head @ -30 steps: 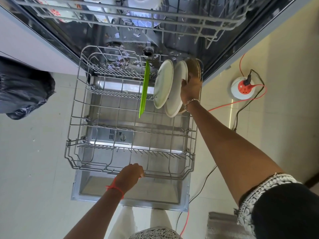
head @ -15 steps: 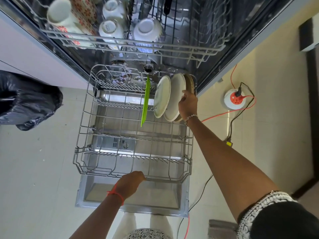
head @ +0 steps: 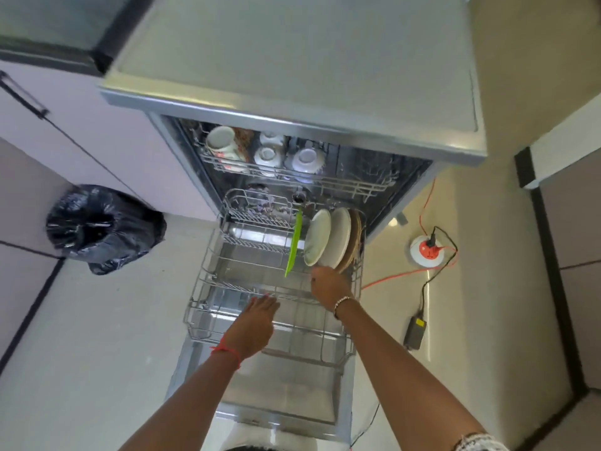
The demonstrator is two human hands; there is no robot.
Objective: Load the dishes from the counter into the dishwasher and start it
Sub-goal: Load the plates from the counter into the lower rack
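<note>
The dishwasher (head: 292, 102) stands open with its lower rack (head: 208, 288) pulled out over the door. Two white plates (head: 328, 237) and a brown plate (head: 355, 239) stand on edge at the rack's far right, beside a green flat piece (head: 294, 245). Cups and bowls (head: 270, 154) sit upside down in the upper rack. My right hand (head: 330, 286) hovers just below the plates, fingers loosely curled and holding nothing. My left hand (head: 257, 323) is over the rack's middle with fingers straight, holding nothing.
A black rubbish bag (head: 100, 227) sits on the floor at the left. A white and orange socket reel (head: 427, 250) with orange and black cables, and a black power brick (head: 416, 332), lie on the floor to the right. A pale cabinet (head: 81, 125) flanks the dishwasher.
My right hand let go of the brown plate and drew back toward me. My left hand released the rack's front rail and moved forward over the rack. The view tilted up.
</note>
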